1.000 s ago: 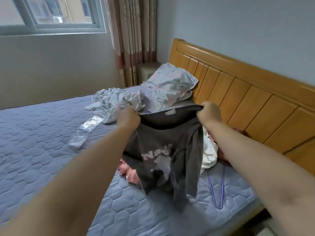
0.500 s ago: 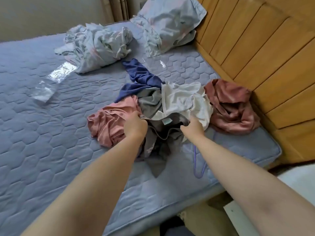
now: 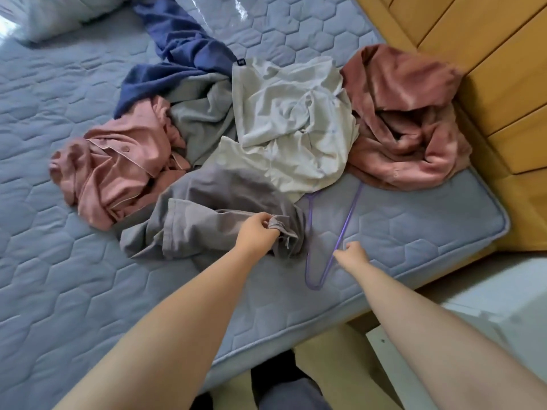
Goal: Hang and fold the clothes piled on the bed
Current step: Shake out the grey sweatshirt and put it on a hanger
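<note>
Mattress (image 3: 414, 232): clothes heap near its right edge, by the headboard. Grey shirt (image 3: 213, 208) lies at the front edge; left hand (image 3: 257, 233) pinches its bunched hem. Purple hanger (image 3: 340, 232) just beside it; right hand (image 3: 353, 253) pinches the wire. Risk: the hanger's top end runs under the white garment (image 3: 293, 125), so lifting may drag it along.

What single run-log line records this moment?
left hand: grips grey cotton garment | right hand: pinches thin purple wire hanger | stage: hanging not begun
</note>
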`<move>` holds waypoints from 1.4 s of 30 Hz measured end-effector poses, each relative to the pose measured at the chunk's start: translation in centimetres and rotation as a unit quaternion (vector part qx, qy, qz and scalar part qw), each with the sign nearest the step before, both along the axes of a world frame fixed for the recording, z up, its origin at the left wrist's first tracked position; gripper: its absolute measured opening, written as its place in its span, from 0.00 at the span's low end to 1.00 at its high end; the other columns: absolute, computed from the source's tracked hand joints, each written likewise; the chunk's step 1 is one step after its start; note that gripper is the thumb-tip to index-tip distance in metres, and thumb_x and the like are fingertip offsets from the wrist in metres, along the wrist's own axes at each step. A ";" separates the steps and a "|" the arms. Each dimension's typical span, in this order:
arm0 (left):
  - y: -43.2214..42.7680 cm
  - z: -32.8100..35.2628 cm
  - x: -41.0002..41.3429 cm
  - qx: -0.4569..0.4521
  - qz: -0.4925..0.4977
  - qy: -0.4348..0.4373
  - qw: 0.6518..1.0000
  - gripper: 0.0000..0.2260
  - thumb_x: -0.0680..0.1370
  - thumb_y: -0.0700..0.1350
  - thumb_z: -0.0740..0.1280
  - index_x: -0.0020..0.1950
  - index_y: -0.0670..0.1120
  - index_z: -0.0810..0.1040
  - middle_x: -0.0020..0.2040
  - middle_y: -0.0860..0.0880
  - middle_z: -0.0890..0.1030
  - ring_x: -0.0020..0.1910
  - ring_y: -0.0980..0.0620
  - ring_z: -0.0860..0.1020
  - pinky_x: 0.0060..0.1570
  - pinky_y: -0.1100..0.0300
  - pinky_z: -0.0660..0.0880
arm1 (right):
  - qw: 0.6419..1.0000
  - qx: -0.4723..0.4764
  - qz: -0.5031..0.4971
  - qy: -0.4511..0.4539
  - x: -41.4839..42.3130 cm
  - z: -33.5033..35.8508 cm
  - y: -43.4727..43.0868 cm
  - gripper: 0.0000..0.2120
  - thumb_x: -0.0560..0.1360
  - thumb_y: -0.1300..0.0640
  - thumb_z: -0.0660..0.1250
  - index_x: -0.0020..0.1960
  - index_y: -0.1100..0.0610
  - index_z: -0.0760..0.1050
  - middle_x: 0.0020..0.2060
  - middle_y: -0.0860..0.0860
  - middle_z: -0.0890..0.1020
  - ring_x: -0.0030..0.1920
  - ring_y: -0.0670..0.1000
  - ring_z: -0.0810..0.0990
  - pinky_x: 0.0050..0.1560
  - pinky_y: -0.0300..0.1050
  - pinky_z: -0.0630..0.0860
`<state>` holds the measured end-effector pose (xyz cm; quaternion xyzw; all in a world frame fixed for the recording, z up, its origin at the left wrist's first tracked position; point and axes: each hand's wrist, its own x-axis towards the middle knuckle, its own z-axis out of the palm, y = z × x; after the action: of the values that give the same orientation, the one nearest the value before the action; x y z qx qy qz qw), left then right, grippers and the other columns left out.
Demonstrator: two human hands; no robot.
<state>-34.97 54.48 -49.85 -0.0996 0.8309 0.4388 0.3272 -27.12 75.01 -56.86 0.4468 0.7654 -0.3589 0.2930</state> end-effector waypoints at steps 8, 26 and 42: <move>0.5 -1.3 1.4 0.025 0.030 -0.032 0.999 0.10 0.73 0.37 0.70 0.53 0.45 0.79 0.36 0.53 0.77 0.33 0.56 0.73 0.37 0.63 0.74 | 0.974 -0.133 -0.180 0.001 -0.7 -4.3 -0.9 0.11 0.72 0.59 0.70 0.52 0.59 0.73 0.49 0.58 0.78 0.48 0.54 0.75 0.37 0.42 0.68; -1.6 -0.1 1.2 0.142 0.101 -0.147 0.974 0.04 0.77 0.39 0.67 0.47 0.48 0.80 0.43 0.47 0.81 0.43 0.49 0.79 0.45 0.55 0.75 | 0.988 -0.148 0.026 -0.027 -1.6 -1.8 -4.9 0.13 0.77 0.57 0.64 0.54 0.67 0.74 0.40 0.59 0.79 0.39 0.58 0.78 0.39 0.46 0.74; -3.5 14.5 1.7 0.102 0.085 -0.019 0.991 0.09 0.78 0.38 0.63 0.38 0.45 0.78 0.33 0.44 0.79 0.38 0.45 0.75 0.41 0.54 0.73 | 0.991 0.112 0.067 0.030 -1.5 21.1 -7.2 0.18 0.78 0.62 0.61 0.67 0.64 0.70 0.65 0.59 0.74 0.65 0.60 0.73 0.61 0.48 0.71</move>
<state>-33.26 51.01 -35.31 -0.1443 0.7639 0.5458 0.3126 -28.65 67.84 -35.72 0.4136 0.8374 -0.2637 0.2412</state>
